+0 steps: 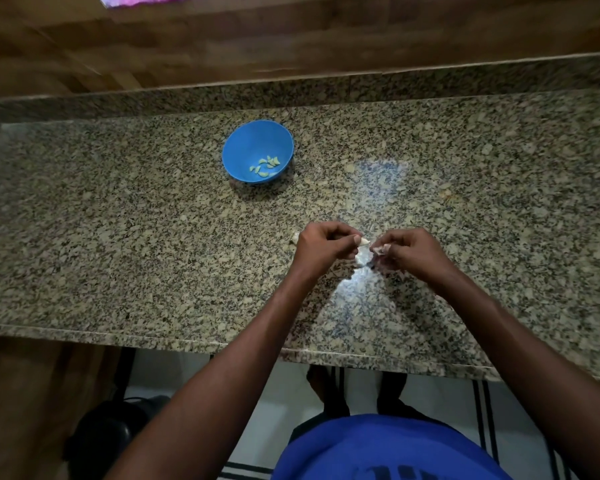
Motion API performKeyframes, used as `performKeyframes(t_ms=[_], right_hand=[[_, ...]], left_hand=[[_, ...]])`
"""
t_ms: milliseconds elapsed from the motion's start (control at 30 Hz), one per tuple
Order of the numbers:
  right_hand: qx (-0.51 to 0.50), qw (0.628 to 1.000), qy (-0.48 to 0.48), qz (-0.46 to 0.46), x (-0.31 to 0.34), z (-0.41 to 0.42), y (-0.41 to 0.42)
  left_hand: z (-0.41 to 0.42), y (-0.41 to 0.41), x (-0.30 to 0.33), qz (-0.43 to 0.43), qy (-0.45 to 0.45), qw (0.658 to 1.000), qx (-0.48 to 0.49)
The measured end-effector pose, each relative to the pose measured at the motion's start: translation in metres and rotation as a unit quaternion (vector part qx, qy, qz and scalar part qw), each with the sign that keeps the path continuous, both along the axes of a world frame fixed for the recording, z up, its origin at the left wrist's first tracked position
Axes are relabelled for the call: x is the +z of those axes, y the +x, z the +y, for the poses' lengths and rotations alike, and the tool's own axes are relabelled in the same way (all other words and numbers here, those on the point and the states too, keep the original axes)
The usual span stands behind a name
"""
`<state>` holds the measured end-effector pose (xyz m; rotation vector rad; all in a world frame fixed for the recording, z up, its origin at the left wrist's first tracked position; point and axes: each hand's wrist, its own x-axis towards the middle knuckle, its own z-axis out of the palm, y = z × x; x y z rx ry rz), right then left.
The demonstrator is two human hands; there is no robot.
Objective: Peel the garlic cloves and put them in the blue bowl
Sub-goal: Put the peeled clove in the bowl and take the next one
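On the granite counter [118,209], the blue bowl [243,140] sits toward the far edge holding peeled cloves [265,165]. Nearer the front edge, your left hand [321,245] pinches the garlic clove [364,241] and your right hand [411,251] pinches its skin [378,251]. Hold the clove firm and pull the skin lengthwise.

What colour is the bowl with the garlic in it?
Blue bowl, seen best in the head view.

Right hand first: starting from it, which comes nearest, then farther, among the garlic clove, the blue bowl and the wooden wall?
1. Garlic clove, just left of the right hand, pinched by the left hand.
2. Blue bowl, farther back and left.
3. Wooden wall, behind the counter.
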<state>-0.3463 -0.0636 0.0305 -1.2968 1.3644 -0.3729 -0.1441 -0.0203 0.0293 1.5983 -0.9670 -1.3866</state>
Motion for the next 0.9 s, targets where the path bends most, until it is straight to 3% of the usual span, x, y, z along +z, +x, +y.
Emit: performKeyframes(t_ms=[100,234,434,667,901], right_hand=[[0.016,0.999,-0.039,0.027,-0.002,-0.005,0.005],[0.042,0.998,-0.049,-0.007,0.008,-0.008,0.008],[0.068,0.996,0.005,-0.050,0.016,-0.009,0.006],[0.039,0.992,-0.086,0.078,-0.001,-0.003,0.006],[0.031,0.993,-0.107,0.040,-0.009,0.005,0.006]], left_hand=[[-0.002,0.001,0.001,0.002,0.000,1.000,-0.012],[-0.002,-0.001,0.003,0.013,-0.011,1.000,-0.018],[-0.004,-0.003,0.007,0.040,-0.010,0.999,-0.005],[-0.004,-0.006,0.001,0.040,0.012,0.999,0.025],[-0.001,-0.008,-0.004,0.047,0.042,0.997,0.041]])
